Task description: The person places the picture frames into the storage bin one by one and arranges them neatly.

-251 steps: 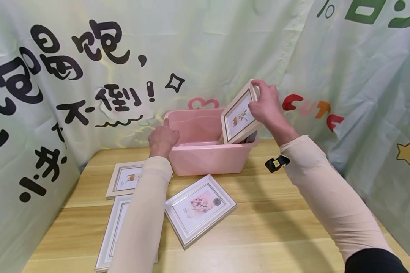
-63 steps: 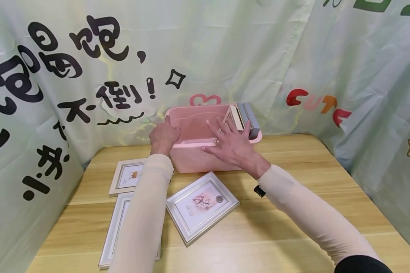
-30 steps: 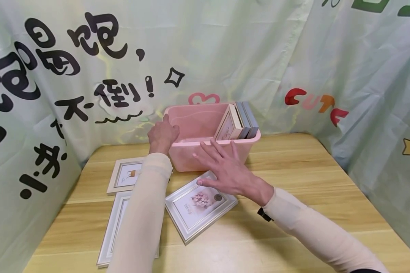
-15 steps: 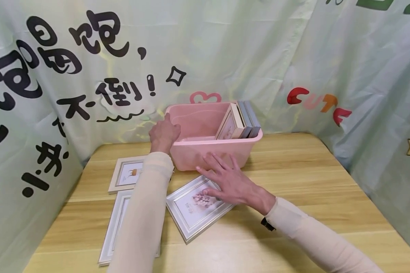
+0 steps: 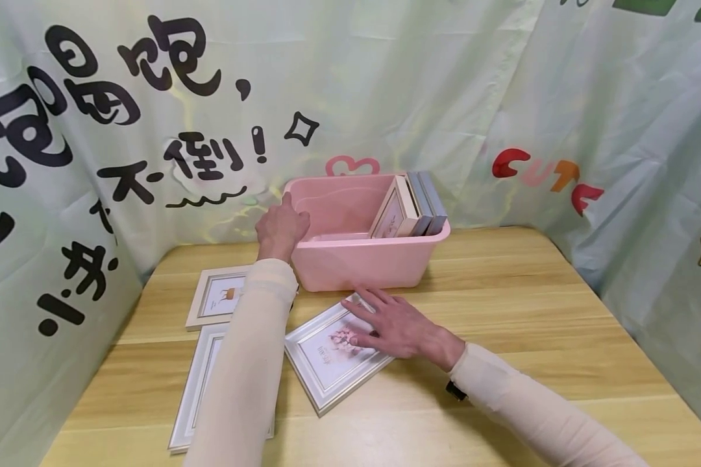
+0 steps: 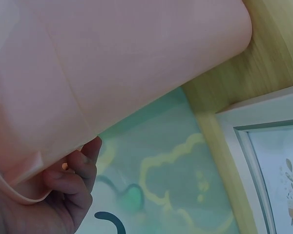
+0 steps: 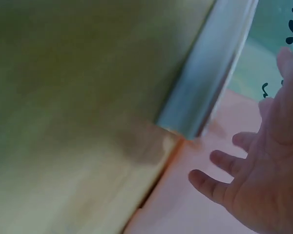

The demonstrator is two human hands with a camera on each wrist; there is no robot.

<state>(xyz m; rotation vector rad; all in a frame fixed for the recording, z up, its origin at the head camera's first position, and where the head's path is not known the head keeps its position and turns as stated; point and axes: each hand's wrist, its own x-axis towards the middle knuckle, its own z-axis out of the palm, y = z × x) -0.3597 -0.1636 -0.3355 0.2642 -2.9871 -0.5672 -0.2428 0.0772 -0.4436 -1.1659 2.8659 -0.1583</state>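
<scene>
A pink plastic bin [image 5: 362,267] stands at the back of the table. My left hand [image 5: 282,230] grips its left end; in the left wrist view, curled fingers [image 6: 71,183] hook under the bin's rim. Inside, at the right end, a cream picture frame [image 5: 396,211] and grey-blue frames [image 5: 431,202] stand on edge, leaning. In front of the bin, a silver-white picture frame [image 5: 327,373] with a pink flower print lies flat and askew. My right hand [image 5: 398,329] is spread over its upper right part, holding nothing. The right wrist view shows its fingers [image 7: 210,187] apart from the frame's edge.
Left of the silver-white frame lie a cream frame [image 5: 213,298] with a deer print and a white frame [image 5: 195,395], both partly hidden by my left sleeve. A printed curtain [image 5: 432,84] hangs close behind the bin and table [image 5: 502,305].
After lowering a cream frame into the bin, my right hand has drawn back toward me and down, from the bin's front to over the silver-white frame. The left hand stays on the bin.
</scene>
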